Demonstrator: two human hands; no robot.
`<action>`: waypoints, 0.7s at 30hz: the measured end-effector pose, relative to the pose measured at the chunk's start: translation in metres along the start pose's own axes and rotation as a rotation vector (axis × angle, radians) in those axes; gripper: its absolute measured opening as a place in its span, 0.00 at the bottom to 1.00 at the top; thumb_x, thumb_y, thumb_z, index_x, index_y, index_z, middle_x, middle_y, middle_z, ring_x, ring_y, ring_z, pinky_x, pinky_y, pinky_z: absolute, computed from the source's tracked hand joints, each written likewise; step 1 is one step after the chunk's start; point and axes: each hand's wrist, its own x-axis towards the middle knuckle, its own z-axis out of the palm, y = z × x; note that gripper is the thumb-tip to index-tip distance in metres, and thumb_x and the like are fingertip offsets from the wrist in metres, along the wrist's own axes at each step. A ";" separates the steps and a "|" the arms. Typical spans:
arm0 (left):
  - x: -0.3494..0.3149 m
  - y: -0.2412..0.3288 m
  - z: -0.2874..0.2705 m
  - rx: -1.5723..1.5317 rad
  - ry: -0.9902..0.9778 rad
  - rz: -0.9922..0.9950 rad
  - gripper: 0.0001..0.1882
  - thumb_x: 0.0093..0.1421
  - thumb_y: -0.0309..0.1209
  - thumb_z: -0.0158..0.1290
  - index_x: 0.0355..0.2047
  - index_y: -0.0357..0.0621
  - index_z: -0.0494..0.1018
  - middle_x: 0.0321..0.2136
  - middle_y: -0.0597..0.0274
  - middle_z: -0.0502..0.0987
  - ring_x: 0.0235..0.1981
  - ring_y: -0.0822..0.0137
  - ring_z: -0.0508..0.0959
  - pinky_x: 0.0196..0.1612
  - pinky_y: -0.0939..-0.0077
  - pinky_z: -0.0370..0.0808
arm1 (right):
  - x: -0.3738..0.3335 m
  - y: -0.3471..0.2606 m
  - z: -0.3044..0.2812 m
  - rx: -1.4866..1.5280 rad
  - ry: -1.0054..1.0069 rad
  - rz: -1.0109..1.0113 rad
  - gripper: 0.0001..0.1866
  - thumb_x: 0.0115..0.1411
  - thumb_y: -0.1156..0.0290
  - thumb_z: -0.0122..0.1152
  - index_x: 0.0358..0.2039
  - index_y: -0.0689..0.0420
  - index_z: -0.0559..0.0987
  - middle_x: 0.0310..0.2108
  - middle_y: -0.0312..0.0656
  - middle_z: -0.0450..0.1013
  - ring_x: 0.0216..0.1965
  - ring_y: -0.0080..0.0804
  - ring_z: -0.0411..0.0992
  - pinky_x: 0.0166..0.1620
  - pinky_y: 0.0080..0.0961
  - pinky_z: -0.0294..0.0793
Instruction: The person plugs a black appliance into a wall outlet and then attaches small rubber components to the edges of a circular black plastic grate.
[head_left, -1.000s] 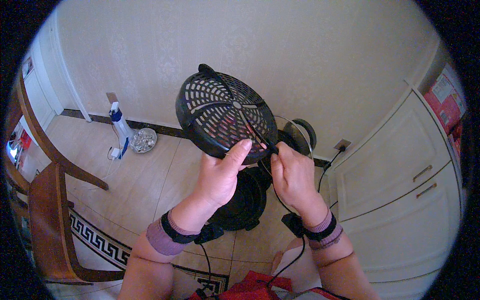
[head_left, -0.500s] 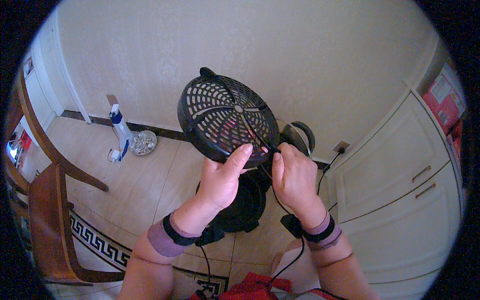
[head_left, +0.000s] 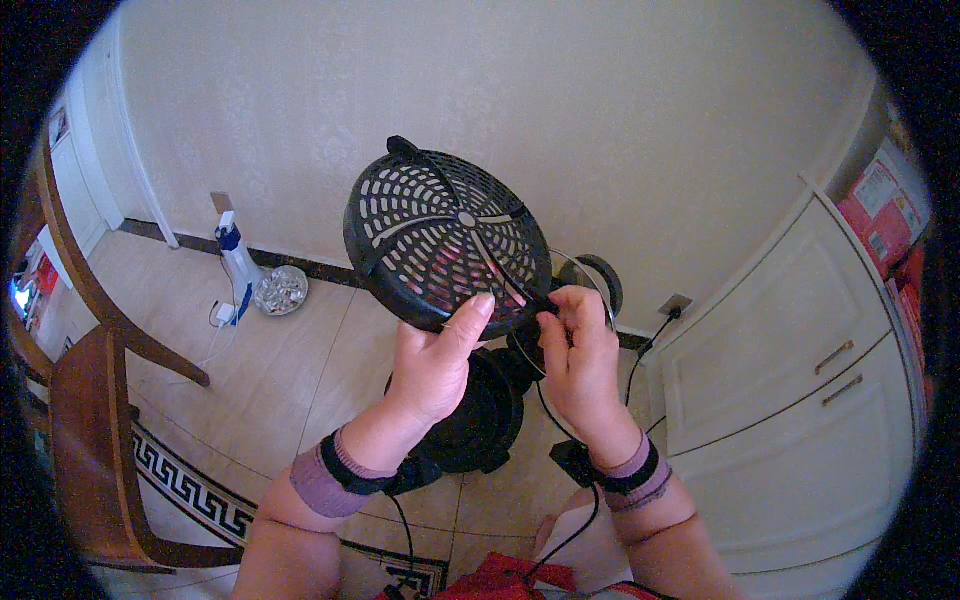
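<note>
Steadying that round black slotted plastic grille (head_left: 467, 219), just above the left hand (head_left: 430, 372) clamped on its rim, helps imo while the right hand (head_left: 582, 350) pinches a small black piece (head_left: 540, 304) there.

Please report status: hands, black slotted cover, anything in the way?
Left grip holding black slotted cover; right grip at its lower-right rim, hold unclear. Cover tilted, raised above floor. Nothing visible blocking it.

At left we see a brown wooden chair (head_left: 92, 400) and a key-patterned floor border (head_left: 190, 486). By the pale wall (head_left: 300, 100) we find a blue-and-white upright object (head_left: 237, 264) just beside a round dish (head_left: 298, 309); at right, a white cabinet (head_left: 770, 340) with a pink box (head_left: 880, 225) nearby.
</note>
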 end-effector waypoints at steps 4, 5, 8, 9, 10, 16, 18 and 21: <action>-0.001 0.004 0.000 -0.035 0.015 -0.015 0.08 0.62 0.24 0.50 0.42 0.35 0.72 0.38 0.60 0.78 0.40 0.70 0.77 0.46 0.75 0.74 | 0.001 -0.006 -0.004 0.092 -0.055 0.040 0.10 0.58 0.77 0.58 0.40 0.59 0.69 0.26 0.47 0.72 0.23 0.42 0.72 0.27 0.32 0.71; 0.000 0.003 0.000 -0.035 0.014 -0.016 0.08 0.62 0.24 0.50 0.42 0.35 0.72 0.38 0.60 0.78 0.40 0.70 0.77 0.46 0.75 0.74 | 0.003 -0.005 -0.005 0.091 -0.054 0.040 0.10 0.58 0.77 0.58 0.40 0.59 0.69 0.26 0.47 0.72 0.23 0.42 0.72 0.27 0.32 0.71; 0.000 0.001 -0.002 -0.018 -0.005 0.004 0.09 0.62 0.24 0.50 0.42 0.35 0.72 0.38 0.60 0.78 0.40 0.71 0.77 0.46 0.75 0.74 | 0.008 -0.003 -0.006 -0.010 0.029 -0.210 0.08 0.56 0.80 0.58 0.36 0.60 0.71 0.28 0.46 0.69 0.26 0.39 0.69 0.30 0.28 0.70; 0.000 0.001 -0.002 -0.009 -0.014 0.004 0.09 0.62 0.23 0.50 0.42 0.35 0.72 0.38 0.60 0.78 0.40 0.71 0.77 0.47 0.75 0.74 | 0.008 -0.003 -0.006 0.016 0.049 -0.231 0.08 0.55 0.81 0.58 0.35 0.61 0.72 0.30 0.46 0.68 0.28 0.38 0.69 0.32 0.28 0.70; 0.000 0.000 -0.001 0.001 -0.023 0.004 0.09 0.62 0.23 0.50 0.43 0.35 0.72 0.38 0.60 0.78 0.40 0.71 0.77 0.47 0.75 0.74 | 0.009 -0.003 -0.006 0.042 0.069 -0.251 0.07 0.54 0.82 0.58 0.34 0.62 0.73 0.32 0.46 0.67 0.30 0.38 0.70 0.34 0.27 0.70; -0.001 0.003 -0.002 -0.015 -0.018 -0.012 0.09 0.62 0.23 0.50 0.43 0.35 0.71 0.39 0.61 0.77 0.41 0.71 0.76 0.47 0.76 0.73 | 0.011 0.001 -0.002 0.184 0.050 -0.238 0.08 0.53 0.84 0.57 0.35 0.62 0.75 0.32 0.45 0.69 0.31 0.37 0.70 0.34 0.27 0.71; -0.002 0.003 -0.001 0.002 -0.018 0.003 0.09 0.62 0.23 0.50 0.43 0.35 0.71 0.39 0.61 0.77 0.41 0.71 0.76 0.47 0.76 0.73 | 0.011 0.002 -0.004 0.190 0.051 -0.243 0.08 0.52 0.84 0.57 0.35 0.62 0.75 0.32 0.45 0.69 0.31 0.37 0.70 0.34 0.27 0.71; -0.002 0.001 0.000 0.045 -0.015 0.030 0.10 0.62 0.22 0.50 0.44 0.35 0.71 0.39 0.61 0.77 0.41 0.72 0.76 0.47 0.76 0.73 | 0.010 0.003 -0.006 0.198 0.034 -0.253 0.08 0.54 0.85 0.55 0.35 0.63 0.75 0.33 0.43 0.68 0.33 0.32 0.69 0.36 0.23 0.68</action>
